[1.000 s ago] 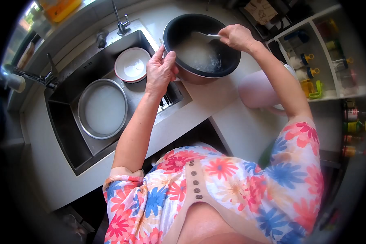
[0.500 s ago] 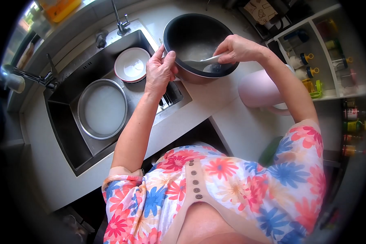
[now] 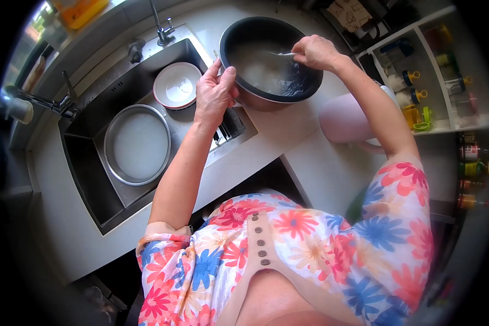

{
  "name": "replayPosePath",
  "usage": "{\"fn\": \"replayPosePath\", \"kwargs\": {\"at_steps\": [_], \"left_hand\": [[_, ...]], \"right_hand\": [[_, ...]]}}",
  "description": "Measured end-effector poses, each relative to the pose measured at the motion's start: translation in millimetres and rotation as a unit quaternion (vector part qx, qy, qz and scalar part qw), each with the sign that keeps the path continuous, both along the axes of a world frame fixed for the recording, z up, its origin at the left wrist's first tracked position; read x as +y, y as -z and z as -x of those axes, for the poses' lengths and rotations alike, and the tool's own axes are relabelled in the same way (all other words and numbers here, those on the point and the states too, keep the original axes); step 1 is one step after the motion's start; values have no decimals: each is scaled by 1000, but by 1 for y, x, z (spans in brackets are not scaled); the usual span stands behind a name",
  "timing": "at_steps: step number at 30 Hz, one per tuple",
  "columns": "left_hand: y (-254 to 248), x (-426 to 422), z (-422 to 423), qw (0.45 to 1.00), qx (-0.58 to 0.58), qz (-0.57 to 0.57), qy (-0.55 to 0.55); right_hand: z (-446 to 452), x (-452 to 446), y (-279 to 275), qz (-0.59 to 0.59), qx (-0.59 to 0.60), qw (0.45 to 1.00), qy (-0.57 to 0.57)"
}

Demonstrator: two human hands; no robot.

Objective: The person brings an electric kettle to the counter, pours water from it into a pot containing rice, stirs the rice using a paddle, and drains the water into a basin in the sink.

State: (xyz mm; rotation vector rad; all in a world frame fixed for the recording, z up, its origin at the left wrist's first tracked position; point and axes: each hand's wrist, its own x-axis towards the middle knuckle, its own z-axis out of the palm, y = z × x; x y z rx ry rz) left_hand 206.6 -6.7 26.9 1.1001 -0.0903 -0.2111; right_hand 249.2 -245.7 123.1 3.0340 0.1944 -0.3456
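Note:
A deep pot with a dark inside (image 3: 255, 99) stands tilted on the counter beside the sink. Cloudy water with pale stuff, perhaps rice, lies in it (image 3: 263, 73). My left hand (image 3: 215, 89) grips the pot's left rim, thumb and fingers on either side of the edge. Over the pot's right side, my right hand (image 3: 316, 52) is closed on the handle of a pale spoon (image 3: 281, 54). The spoon's far end is blurred or under the water, so its shape cannot be made out.
In the steel sink (image 3: 87, 198) are a round metal pan (image 3: 110, 155) of cloudy liquid and a white bowl (image 3: 176, 84). Two taps (image 3: 163, 35) rise behind it. A pink jug (image 3: 345, 117) lies under my right forearm. Shelves with several bottles (image 3: 410, 96) stand at right.
My right hand has moved up and slightly right, carrying the spoon from the near side of the pot toward the far side. The water is now stirred up. My left hand keeps its grip.

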Motion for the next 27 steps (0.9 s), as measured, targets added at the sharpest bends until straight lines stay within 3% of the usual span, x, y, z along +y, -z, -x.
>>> {"fn": "replayPosePath", "kwargs": {"at_steps": [3,5,7,14,17,23,24,27], "left_hand": [[0,0,0,1000,3,-5,-4],[-3,0,2,1000,0,-9,-6],[0,-1,0,1000,-3,-1,-2],[0,-1,0,1000,0,-2,-1],[0,0,0,1000,3,-6,-2],[-1,-1,1,1000,-5,-3,-4],[-2,-1,1,1000,-5,-1,-2],[-2,0,1,1000,-3,1,1]], "right_hand": [[-7,-10,-5,-45,-55,997,-1],[-6,-9,-3,-10,-69,998,-10],[-2,-4,1,38,-21,998,-40],[17,6,-10,-76,166,981,-69],[26,18,-26,-131,245,960,-19],[29,18,-24,-272,196,942,7],[26,19,-17,-236,217,947,5],[16,9,9,-164,117,977,-65]]}}
